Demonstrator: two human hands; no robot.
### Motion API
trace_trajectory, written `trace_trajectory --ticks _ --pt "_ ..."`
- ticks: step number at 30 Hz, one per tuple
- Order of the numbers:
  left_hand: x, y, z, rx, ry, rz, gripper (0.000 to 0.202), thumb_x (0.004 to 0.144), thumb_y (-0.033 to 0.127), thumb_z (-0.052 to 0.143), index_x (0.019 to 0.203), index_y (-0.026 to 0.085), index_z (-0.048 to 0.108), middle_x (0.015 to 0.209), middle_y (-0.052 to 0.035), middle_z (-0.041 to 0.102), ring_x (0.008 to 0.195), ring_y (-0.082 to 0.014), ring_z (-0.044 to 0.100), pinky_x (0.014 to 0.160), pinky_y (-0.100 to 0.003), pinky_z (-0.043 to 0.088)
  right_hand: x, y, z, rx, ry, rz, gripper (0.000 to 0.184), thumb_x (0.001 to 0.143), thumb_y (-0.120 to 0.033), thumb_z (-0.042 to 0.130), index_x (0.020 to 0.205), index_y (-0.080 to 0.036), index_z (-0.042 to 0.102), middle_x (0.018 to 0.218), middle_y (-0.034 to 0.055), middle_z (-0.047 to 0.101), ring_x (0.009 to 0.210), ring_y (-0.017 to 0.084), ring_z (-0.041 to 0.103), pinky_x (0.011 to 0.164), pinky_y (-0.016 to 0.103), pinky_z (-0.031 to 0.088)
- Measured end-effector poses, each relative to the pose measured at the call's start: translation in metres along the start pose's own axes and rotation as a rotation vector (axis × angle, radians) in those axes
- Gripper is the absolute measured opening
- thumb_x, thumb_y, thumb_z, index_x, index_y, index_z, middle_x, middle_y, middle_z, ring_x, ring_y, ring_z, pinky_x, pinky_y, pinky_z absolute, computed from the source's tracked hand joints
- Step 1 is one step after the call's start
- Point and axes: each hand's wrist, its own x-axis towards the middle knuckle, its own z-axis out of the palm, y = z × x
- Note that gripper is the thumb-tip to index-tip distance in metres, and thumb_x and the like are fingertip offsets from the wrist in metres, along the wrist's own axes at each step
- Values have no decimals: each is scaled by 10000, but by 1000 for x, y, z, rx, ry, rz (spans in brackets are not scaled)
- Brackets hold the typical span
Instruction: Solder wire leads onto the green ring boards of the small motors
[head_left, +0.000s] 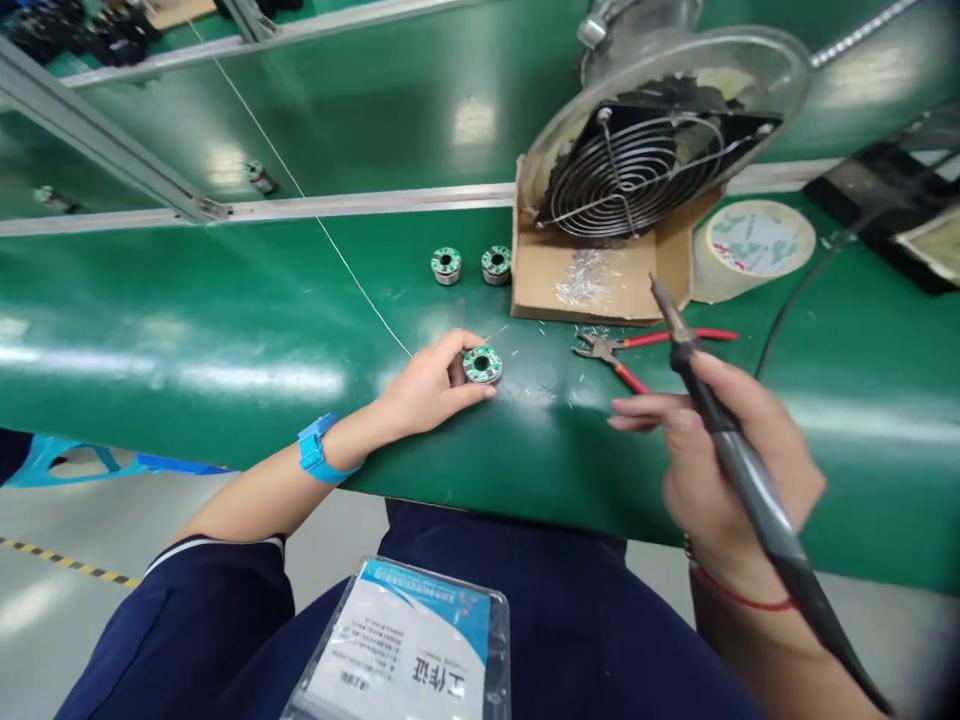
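My left hand (427, 385) rests on the green bench (225, 330) with its fingers pinched round a small round part with a green circuit board on top (482, 364). A blue strap is on that wrist. My right hand (720, 450) is closed round a dark soldering iron (739, 465), whose tip points up and away above the bench, clear of the part. Two more round parts (446, 265) (496, 264) stand farther back on the bench.
Red-handled cutters (637, 350) lie between my hands. Behind them sits an open cardboard tray (592, 280) with wire scraps under a tilted extraction fan (652, 130). A tape roll (757, 240) lies at right. A thin wire (300, 190) crosses the bench.
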Motion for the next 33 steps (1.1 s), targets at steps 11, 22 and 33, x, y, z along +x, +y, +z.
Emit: trace_trajectory --ticks 11,22,33 --pt "9 52 37 -55 -178 255 397 827 353 823 1155 171 693 822 29 501 677 -82 454 594 -200 381 35 -20 9 164 -382 139 513 849 -176 707 1326 -259 538 868 -46 684 842 118 690 924 338 592" --pt "8 48 38 88 -126 406 466 825 503 790 1109 139 723 739 37 507 608 -70 401 524 -198 317 42 -25 12 108 -472 261 462 842 -126 673 1282 -205 559 789 -62 639 720 68 628 665 218 512" --pt "6 49 39 30 -137 304 483 837 609 739 1077 190 744 755 14 567 637 -87 469 565 -209 377 37 -25 15 25 -422 41 342 879 -208 618 1207 -244 528 806 -57 628 702 91 615 714 258 573"
